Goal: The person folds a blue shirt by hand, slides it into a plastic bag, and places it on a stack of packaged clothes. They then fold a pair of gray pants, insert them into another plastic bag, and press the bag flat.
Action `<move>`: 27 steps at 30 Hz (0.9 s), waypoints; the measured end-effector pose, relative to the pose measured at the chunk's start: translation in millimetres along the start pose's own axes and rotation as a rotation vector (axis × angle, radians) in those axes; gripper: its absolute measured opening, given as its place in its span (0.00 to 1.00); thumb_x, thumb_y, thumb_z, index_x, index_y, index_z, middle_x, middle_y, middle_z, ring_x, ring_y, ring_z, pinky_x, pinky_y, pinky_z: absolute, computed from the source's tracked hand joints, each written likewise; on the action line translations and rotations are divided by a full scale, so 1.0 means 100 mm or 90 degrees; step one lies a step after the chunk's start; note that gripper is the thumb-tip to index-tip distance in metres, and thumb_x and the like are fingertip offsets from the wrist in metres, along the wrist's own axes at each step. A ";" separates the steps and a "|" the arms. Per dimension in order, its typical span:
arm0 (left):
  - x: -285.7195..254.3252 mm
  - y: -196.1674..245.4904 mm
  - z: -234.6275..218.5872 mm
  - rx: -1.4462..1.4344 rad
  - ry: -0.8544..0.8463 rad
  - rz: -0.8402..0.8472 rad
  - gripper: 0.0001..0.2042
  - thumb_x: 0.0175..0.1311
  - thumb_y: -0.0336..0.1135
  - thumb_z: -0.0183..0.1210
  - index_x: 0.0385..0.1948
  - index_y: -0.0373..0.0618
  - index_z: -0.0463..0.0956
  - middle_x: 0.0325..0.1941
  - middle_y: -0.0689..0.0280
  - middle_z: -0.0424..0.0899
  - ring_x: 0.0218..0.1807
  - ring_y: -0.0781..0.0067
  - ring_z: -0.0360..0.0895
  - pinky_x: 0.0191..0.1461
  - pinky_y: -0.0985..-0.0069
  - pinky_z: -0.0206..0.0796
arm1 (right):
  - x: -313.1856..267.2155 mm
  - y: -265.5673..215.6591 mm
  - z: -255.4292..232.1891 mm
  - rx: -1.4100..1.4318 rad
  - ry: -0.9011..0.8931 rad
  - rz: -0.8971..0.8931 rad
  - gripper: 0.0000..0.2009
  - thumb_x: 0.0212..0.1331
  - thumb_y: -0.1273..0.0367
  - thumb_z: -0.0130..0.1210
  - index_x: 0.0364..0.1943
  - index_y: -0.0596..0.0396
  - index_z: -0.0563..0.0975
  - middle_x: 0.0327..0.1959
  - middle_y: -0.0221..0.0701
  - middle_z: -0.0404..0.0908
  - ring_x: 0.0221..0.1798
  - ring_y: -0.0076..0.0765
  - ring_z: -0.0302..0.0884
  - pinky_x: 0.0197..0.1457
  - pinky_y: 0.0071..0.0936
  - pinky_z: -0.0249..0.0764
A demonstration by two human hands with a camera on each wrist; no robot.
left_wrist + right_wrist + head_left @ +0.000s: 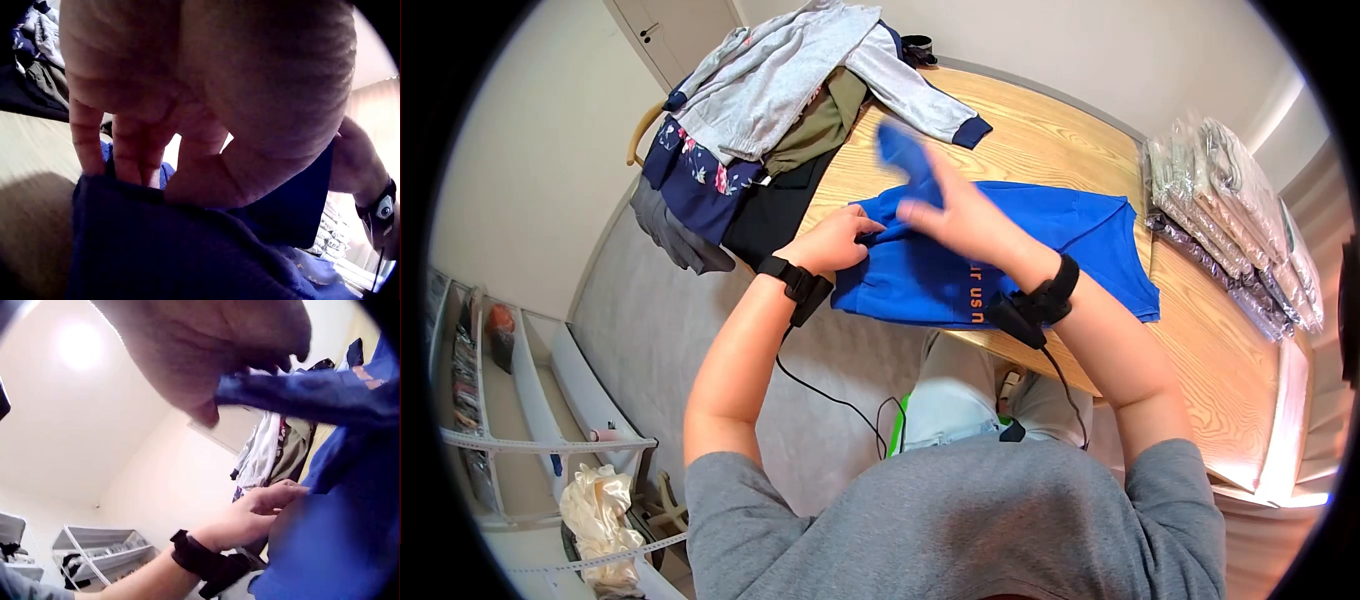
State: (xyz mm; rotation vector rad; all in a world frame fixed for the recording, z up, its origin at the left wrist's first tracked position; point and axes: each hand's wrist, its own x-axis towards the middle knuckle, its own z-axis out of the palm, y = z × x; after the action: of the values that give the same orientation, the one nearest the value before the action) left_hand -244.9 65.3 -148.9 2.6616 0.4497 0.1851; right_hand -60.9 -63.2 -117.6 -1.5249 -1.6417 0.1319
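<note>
A blue sweatshirt [1050, 225] with orange lettering lies across the near part of the table, partly folded. At its left end, my left hand [830, 240] pinches the fabric; thumb and fingers reach into the blue cloth [144, 237] in the left wrist view. My right hand [970, 220] is raised over the sweatshirt and holds up a narrow blue sleeve [905, 155], blurred in the head view. From the right wrist, that sleeve stretches from the curled fingers [275, 356] toward the rest of the garment. Some of the lettering is hidden behind the right forearm.
Piled clothes, with a grey sweatshirt [790, 85] on top, drape over a chair at the table's left corner. Plastic-wrapped garments [1225, 200] are stacked at the right. A white shelf unit [550, 400] stands low on the left. Cables hang from both wrist cameras.
</note>
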 end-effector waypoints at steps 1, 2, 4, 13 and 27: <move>0.00 -0.02 0.05 -0.086 0.060 0.056 0.19 0.47 0.19 0.47 0.43 0.40 0.76 0.42 0.53 0.77 0.47 0.53 0.74 0.53 0.68 0.65 | -0.03 -0.09 -0.11 0.024 -0.218 0.060 0.41 0.47 0.51 0.60 0.63 0.58 0.56 0.62 0.53 0.59 0.66 0.54 0.55 0.66 0.46 0.54; 0.00 -0.05 0.09 -0.173 0.120 0.112 0.18 0.49 0.20 0.48 0.44 0.40 0.74 0.45 0.53 0.77 0.48 0.54 0.73 0.53 0.69 0.65 | -0.13 0.03 -0.03 -0.108 -0.284 0.023 0.41 0.44 0.53 0.62 0.63 0.55 0.58 0.61 0.51 0.61 0.66 0.55 0.55 0.67 0.45 0.53; -0.03 0.07 0.00 -0.181 0.095 0.131 0.17 0.51 0.22 0.50 0.46 0.40 0.72 0.49 0.54 0.77 0.51 0.55 0.73 0.53 0.68 0.65 | -0.21 -0.02 -0.15 -0.170 -0.419 0.072 0.38 0.44 0.58 0.61 0.62 0.54 0.60 0.62 0.48 0.61 0.66 0.53 0.55 0.66 0.46 0.54; 0.06 0.28 -0.06 -0.146 0.133 0.148 0.12 0.53 0.27 0.53 0.40 0.38 0.75 0.43 0.55 0.80 0.46 0.56 0.76 0.49 0.70 0.67 | -0.20 0.52 -0.55 -0.093 -0.364 0.154 0.20 0.52 0.69 0.53 0.52 0.55 0.72 0.50 0.41 0.76 0.53 0.46 0.72 0.57 0.32 0.67; 0.07 0.15 -0.14 -0.357 -0.013 -0.062 0.13 0.59 0.38 0.52 0.41 0.41 0.76 0.36 0.67 0.81 0.38 0.74 0.76 0.46 0.77 0.66 | 0.22 1.41 -0.63 -0.221 -0.267 0.292 0.11 0.52 0.63 0.55 0.31 0.56 0.78 0.32 0.42 0.80 0.37 0.47 0.77 0.41 0.36 0.72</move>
State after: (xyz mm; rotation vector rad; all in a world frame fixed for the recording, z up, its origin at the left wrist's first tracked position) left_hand -237.1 60.2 -128.9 2.0872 0.4426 0.2169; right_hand 89.0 -39.3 -151.9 -2.2480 -1.6564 0.4601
